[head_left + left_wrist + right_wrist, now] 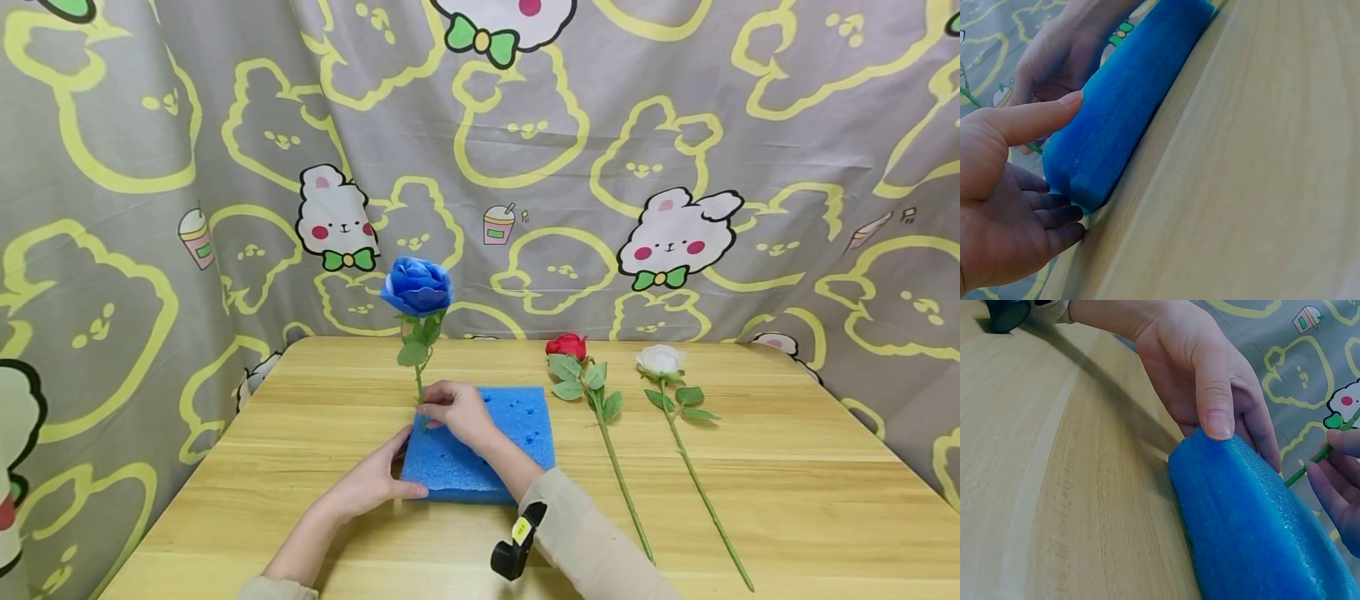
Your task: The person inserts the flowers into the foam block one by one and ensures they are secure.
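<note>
A blue artificial rose (pixel 417 287) stands nearly upright at the left part of a blue foam block (pixel 480 467), its stem's lower end meeting the block's top. My right hand (pixel 459 412) pinches the green stem low down, just above the foam; the right wrist view shows thumb and fingertips round the stem (pixel 1322 453). At the block's near left corner is my left hand (pixel 371 482), its thumb along the front edge and its fingers against the left side. In the left wrist view this thumb (pixel 1044 119) lies on the foam. Several small holes dot the block's top.
To the right of the block lie a red artificial rose (pixel 567 347) and a white one (pixel 661 360), their long stems pointing towards the near edge of the wooden table (pixel 810 492). A patterned curtain (pixel 555 200) hangs behind the table.
</note>
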Available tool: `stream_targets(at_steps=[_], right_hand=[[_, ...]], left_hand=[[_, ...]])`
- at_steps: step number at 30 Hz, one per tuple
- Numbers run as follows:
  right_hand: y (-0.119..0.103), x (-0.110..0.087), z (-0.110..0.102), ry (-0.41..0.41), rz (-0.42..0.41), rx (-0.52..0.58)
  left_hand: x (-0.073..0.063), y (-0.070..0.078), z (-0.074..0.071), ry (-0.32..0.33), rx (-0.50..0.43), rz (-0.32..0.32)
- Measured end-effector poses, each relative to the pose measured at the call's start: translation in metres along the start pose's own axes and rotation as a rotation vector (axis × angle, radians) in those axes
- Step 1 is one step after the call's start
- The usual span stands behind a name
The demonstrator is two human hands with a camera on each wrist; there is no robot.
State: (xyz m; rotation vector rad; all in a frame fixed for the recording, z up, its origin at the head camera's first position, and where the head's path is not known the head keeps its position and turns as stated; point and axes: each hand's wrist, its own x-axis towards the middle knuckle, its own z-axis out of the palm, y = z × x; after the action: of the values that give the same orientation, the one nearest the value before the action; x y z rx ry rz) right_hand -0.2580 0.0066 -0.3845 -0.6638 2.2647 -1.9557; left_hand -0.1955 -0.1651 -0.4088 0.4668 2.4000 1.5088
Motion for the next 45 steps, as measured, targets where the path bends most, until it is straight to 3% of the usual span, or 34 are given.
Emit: stream_targets(at_steps=[11,20,33,45], right_hand=[[0.002,-0.001,-0.007,-0.03,0.038,0.056],[-0.002,-0.006,-0.029,-0.04,0.051,0.095],[-0.001,-0.027,-0.078,0.061,0.067,0.11],[-0.005,-0.055,-0.136,0.137,0.109,0.022]], left_hand=[[0.0,0.0,0.0,-0.002,0.011,0.02],[-0.001,0.0,0.001,0.025,0.017,0.003],[-0.002,0.003,0.001,0.05,0.073,-0.013],[-0.001,0.003,0.001,0.047,0.066,-0.021]])
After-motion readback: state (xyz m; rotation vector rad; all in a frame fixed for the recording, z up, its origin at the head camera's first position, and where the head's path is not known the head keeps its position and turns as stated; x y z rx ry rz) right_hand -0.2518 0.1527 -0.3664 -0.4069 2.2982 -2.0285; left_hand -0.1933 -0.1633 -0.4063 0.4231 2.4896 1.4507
